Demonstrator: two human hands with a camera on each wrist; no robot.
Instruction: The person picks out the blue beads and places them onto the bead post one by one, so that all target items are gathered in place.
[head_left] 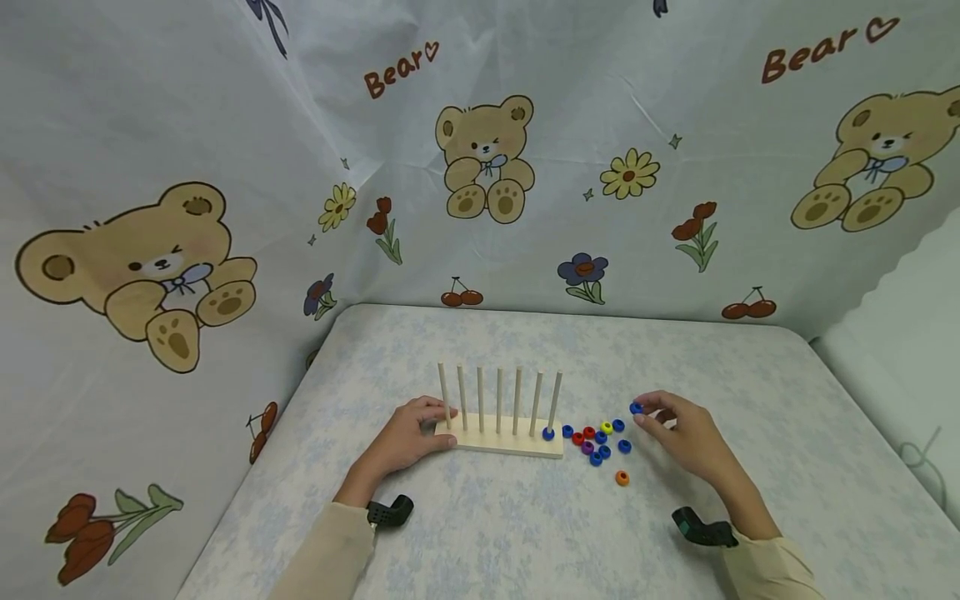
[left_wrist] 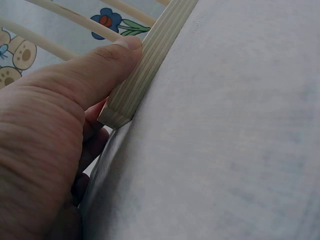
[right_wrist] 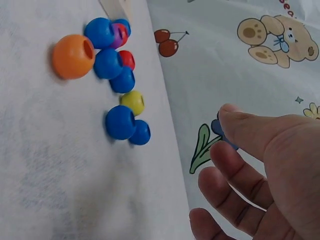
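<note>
My left hand (head_left: pixel 408 433) grips the left end of a wooden peg rack (head_left: pixel 498 445), a pale flat base with several upright dowels. In the left wrist view the thumb lies along the base edge (left_wrist: pixel 142 75), and the other fingers curl behind it. One blue bead (head_left: pixel 548 434) sits low at the rightmost peg. To the right, my right hand (head_left: pixel 686 433) pinches another blue bead (head_left: pixel 636 408) between thumb and fingertips, above the table. That bead is mostly hidden by the thumb in the right wrist view.
Loose beads lie between the rack and my right hand: several blue, some red (head_left: pixel 588 432), a purple (head_left: pixel 587 447) and a yellow one (head_left: pixel 607 427). An orange bead (head_left: pixel 622 477) lies nearer me. A bear-print cloth (head_left: pixel 570 83) hangs behind the pale patterned table (head_left: pixel 480 533).
</note>
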